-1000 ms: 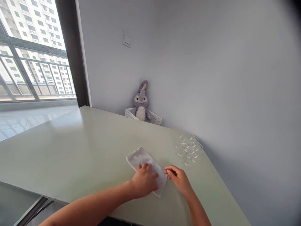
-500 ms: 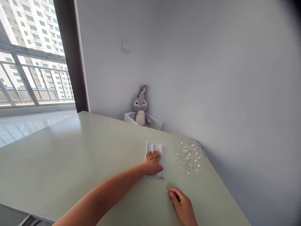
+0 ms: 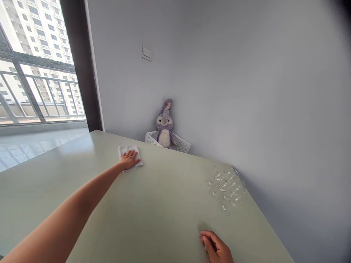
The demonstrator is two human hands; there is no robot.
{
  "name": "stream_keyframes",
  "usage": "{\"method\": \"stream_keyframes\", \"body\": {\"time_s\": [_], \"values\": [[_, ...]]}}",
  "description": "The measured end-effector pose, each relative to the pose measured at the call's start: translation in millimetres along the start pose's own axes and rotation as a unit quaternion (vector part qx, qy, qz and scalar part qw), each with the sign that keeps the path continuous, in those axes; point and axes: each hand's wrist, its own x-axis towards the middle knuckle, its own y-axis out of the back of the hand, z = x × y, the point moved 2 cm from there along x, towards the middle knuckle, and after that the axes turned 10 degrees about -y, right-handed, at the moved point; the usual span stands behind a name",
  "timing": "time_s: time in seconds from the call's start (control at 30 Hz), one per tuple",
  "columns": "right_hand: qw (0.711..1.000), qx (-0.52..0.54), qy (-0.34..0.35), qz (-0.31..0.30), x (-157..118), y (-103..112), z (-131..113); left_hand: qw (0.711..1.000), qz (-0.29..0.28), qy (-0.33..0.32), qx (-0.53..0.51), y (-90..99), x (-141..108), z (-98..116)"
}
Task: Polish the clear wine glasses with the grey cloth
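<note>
My left hand (image 3: pixel 129 159) lies flat with its fingers spread on a white cloth (image 3: pixel 124 149), pressing it against the pale green tabletop (image 3: pixel 164 197) near the far edge. The cloth shows around the fingers and under the palm. At the lower right, my right hand (image 3: pixel 216 247) is just over the near part of the table, its fingers curled and thumb meeting the forefinger; whether something tiny is between them is hidden. Several clear glass-like pieces (image 3: pixel 226 186) sit in a cluster beyond it, by the right edge.
Past the far edge, a grey plush toy (image 3: pixel 164 128) sits in a white perforated basket (image 3: pixel 182 145) against the wall. A light switch (image 3: pixel 147 52) is on the wall. A dark-framed window (image 3: pixel 82 65) stands at the left.
My left hand and the cloth under it have slid left and away, toward the far edge. My right hand has shifted slightly nearer and to the right.
</note>
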Motion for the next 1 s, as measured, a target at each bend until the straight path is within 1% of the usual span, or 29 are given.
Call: {"method": "stream_keyframes", "body": {"time_s": [0.1, 0.13, 0.17, 0.2, 0.27, 0.3, 0.37, 0.43, 0.5, 0.57, 0.67, 0.73, 0.8, 0.83, 0.93, 0.97, 1.0], "values": [[0.999, -0.017, 0.006, -0.030, 1.4, 3.5, -0.7, 0.996, 0.016, 0.085, 0.013, 16.4, -41.8, -58.8], [0.999, -0.020, 0.010, -0.034, 1.4, 4.2, -1.2, 0.992, 0.021, 0.122, 0.017, 20.3, -57.2, -75.4], [0.999, -0.023, 0.015, -0.035, 1.1, 4.6, -1.8, 0.983, 0.029, 0.180, 0.021, 23.3, -72.8, -90.5], [0.999, -0.027, 0.020, -0.035, 0.7, 4.7, -2.4, 0.978, 0.033, 0.204, 0.023, 25.0, -87.2, -101.8], [0.998, -0.042, 0.030, -0.039, -0.5, 3.9, -3.6, 0.969, 0.038, 0.241, 0.024, 24.7, -112.2, -114.7], [0.997, -0.052, 0.035, -0.040, -1.1, 3.3, -4.1, 0.968, 0.039, 0.247, 0.024, 23.0, -122.4, -115.9], [0.996, -0.072, 0.043, -0.040, -2.0, 2.2, -4.7, 0.968, 0.042, 0.245, 0.030, 17.0, -138.9, -108.1], [0.994, -0.087, 0.052, -0.042, -2.4, 1.0, -4.9, 0.973, 0.044, 0.224, 0.044, 8.2, -151.1, -88.0], [0.992, -0.098, 0.062, -0.043, -2.5, -0.1, -5.2, 0.981, 0.047, 0.180, 0.061, -2.8, -160.9, -57.8], [0.992, -0.099, 0.070, -0.039, -2.9, -0.9, -5.6, 0.990, 0.053, 0.104, 0.078, -15.0, -169.4, -20.0], [0.994, -0.080, 0.071, -0.037, -5.9, -2.1, -6.1, 0.995, 0.067, -0.043, 0.068, -32.1, -181.8, 43.5], [0.995, -0.058, 0.063, -0.047, -9.8, -3.1, -6.9, 0.988, 0.072, -0.125, 0.051, -40.6, -189.9, 86.0], [0.997, -0.029, 0.052, -0.056, -13.8, -3.4, -8.6, 0.973, 0.068, -0.217, 0.035, -45.7, -196.9, 128.2], [0.997, -0.012, 0.046, -0.061, -15.3, -2.7, -9.6, 0.964, 0.056, -0.260, 0.026, -47.3, -199.7, 148.6], [0.997, 0.049, 0.018, -0.055, -14.1, 6.7, -10.8, 0.941, 0.010, -0.338, -0.009, -47.1, -203.4, 202.8], [0.997, 0.069, 0.005, -0.038, -11.0, 13.4, -10.0, 0.940, -0.001, -0.340, -0.017, -45.5, -202.6, 217.1], [0.996, 0.090, -0.007, -0.011, -6.5, 22.0, -8.8, 0.945, -0.010, -0.327, -0.019, -43.1, -200.5, 228.9]]}}
